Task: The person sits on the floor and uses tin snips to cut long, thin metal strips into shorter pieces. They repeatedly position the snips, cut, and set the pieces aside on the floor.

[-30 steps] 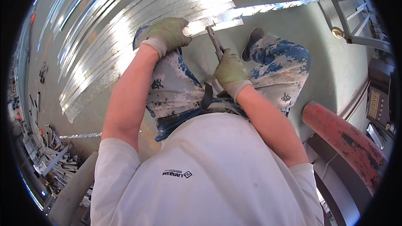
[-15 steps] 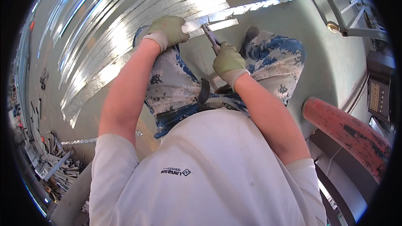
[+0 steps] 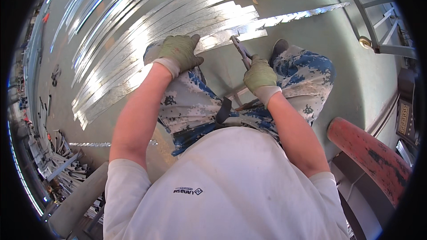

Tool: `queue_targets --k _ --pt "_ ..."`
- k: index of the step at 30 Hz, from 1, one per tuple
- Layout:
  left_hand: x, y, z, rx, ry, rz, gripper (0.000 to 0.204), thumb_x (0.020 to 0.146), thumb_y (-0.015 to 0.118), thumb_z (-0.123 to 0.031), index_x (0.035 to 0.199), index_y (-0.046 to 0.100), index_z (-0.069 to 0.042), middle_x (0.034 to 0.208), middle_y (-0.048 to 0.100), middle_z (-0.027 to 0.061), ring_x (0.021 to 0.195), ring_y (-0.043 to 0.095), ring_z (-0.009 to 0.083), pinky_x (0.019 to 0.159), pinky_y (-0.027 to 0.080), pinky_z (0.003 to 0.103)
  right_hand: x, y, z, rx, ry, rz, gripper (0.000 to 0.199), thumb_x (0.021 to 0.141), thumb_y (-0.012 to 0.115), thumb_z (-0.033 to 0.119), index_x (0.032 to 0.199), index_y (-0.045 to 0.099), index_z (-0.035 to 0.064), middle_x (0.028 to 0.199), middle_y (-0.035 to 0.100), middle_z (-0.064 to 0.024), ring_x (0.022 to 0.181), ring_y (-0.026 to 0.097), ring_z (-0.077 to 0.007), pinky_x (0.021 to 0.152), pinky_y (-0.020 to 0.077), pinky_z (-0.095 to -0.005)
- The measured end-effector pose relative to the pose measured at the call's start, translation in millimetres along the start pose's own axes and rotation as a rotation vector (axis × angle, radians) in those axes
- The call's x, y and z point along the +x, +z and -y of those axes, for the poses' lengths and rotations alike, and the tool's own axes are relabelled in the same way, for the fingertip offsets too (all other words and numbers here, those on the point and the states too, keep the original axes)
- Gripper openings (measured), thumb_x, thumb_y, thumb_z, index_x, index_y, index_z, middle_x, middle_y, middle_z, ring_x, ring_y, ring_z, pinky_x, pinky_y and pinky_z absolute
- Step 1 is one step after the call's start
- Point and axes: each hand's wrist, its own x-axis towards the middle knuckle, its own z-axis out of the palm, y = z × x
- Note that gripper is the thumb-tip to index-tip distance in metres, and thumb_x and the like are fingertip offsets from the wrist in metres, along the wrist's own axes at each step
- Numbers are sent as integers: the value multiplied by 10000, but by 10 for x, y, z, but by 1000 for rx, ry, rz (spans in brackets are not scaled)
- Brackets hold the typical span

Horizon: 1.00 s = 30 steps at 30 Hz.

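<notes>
While the whole view has shifted a bit, hand positions barely changed over the last second, so work looks to be at the same spot. Right hand (image 3: 260,74), gloved, is closed around a pliers-like tool (image 3: 242,51), its tip at the near metal strip (image 3: 255,35), far side of the knees. Left hand (image 3: 180,53), gloved, fingers bent, sits by the strips' near edge; can't tell if gripping.

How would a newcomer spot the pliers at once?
Start from the spread of silvery metal strips at upper left. By its lower right edge, the gloved right hand holds the pliers, tip pointing up toward the strips. Unlike the flat, shiny strips, they are short and duller.
</notes>
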Motion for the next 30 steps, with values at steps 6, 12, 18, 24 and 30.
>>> queue_targets --k 6,12,18,24,30 --pt "124 320 103 -83 -17 -118 636 969 810 -417 1517 690 -118 1378 795 192 1287 746 400 1127 572 492 103 9 -32 23 -9 40 447 1048 622 182 1476 644 57 1397 735 -297 1301 742 -485 1107 595 -568" --pt "120 329 95 -98 -32 -140 636 959 820 -386 1521 687 -119 1405 787 183 1302 741 393 1128 576 488 197 -141 -12 71 -4 221 441 1052 621 184 1463 639 25 1427 744 -301 1356 719 -467 1144 575 -547" --pt "171 293 84 -124 -36 -108 645 948 822 -386 1524 686 -131 1406 784 189 1295 741 402 1120 580 496 -41 12 -143 328 -76 316 411 1008 662 199 1377 727 29 1259 789 -289 1155 776 -447 1010 604 -523" --pt "233 233 58 -103 -41 -57 666 933 825 -385 1533 682 -130 1411 780 198 1304 739 404 1118 581 499 -169 110 50 895 18 548 352 960 758 210 1270 757 43 950 748 -135 837 712 -255 771 589 -417" --pt "219 301 109 -102 -11 -118 674 935 815 -387 1544 678 -131 1377 791 214 1283 751 411 1106 588 506 -169 107 110 867 -8 554 319 973 756 180 1260 739 42 895 708 -97 734 660 -212 653 545 -396"
